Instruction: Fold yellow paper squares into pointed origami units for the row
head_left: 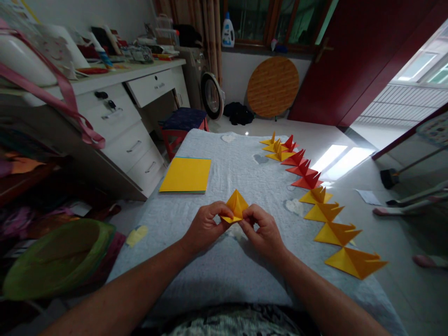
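A partly folded piece of yellow origami paper [237,204] is held up over the cloth-covered table, its pointed tip facing away from me. My left hand [207,225] pinches its left corner between thumb and fingers. At the right corner, my right hand [262,229] grips it the same way. Beyond my left hand lies a stack of square paper [185,175] with a yellow sheet on top. Along the table's right side runs a row of folded paper cranes, yellow ones [355,262] nearer and red ones [307,180] farther, with several more yellow ones [279,153] at the far end.
A pale blue cloth [238,158] with heart patches covers the table. To the left stand a white desk [129,126], a stool [184,120] and a green basket [59,261]. A washing machine [210,93] with its door open and a round wooden board [273,87] are at the back.
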`<move>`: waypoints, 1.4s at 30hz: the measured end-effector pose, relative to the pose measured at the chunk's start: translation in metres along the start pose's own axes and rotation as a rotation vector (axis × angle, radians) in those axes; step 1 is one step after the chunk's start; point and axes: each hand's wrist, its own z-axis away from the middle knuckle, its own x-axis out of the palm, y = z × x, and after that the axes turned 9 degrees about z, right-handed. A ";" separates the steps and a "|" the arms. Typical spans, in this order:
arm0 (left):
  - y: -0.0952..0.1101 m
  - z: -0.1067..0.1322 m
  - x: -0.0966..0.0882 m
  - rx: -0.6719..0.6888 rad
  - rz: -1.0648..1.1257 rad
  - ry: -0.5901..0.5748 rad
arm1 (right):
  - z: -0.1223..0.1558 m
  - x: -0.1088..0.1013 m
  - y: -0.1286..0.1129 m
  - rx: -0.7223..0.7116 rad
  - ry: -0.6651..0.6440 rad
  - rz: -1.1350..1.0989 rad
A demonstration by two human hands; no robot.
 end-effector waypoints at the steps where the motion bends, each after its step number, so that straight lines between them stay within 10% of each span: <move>1: 0.001 0.000 0.000 -0.010 -0.003 0.000 | 0.000 0.000 0.000 -0.008 0.002 0.003; 17: -0.002 0.000 0.005 -0.130 0.242 0.078 | 0.001 0.000 0.003 -0.046 -0.018 0.065; 31: 0.007 -0.001 0.003 -0.137 -0.021 -0.198 | 0.000 -0.004 0.000 -0.122 0.028 0.097; 42: 0.008 -0.001 0.008 -0.108 -0.160 -0.196 | -0.001 -0.002 -0.003 -0.145 -0.016 0.114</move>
